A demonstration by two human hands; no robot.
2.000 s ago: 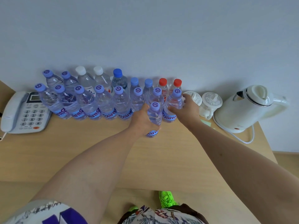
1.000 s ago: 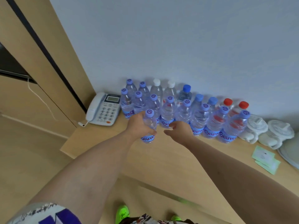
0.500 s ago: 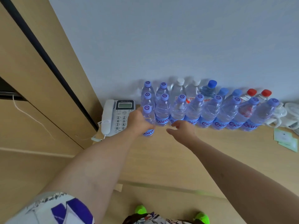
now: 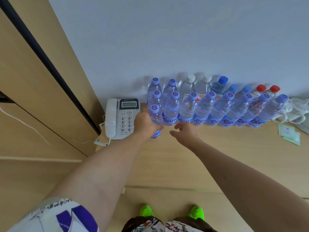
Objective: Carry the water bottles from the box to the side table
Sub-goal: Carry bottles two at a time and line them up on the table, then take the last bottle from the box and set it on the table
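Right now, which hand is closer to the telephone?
Left. The left hand grips a water bottle right beside the telephone, at its keypad edge; the right hand hovers open farther along, beyond that bottle.

Upright purple-capped water bottle [image 4: 155, 118] (clear, blue label), on side table [image 4: 167, 161], fronting bottle rows [image 4: 217, 108]

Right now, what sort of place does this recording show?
Probably a hotel room or small office: a white corded desk telephone sits on a light wooden side table against a plain wall, beside rows of clear plastic water bottles and white lidded cups.
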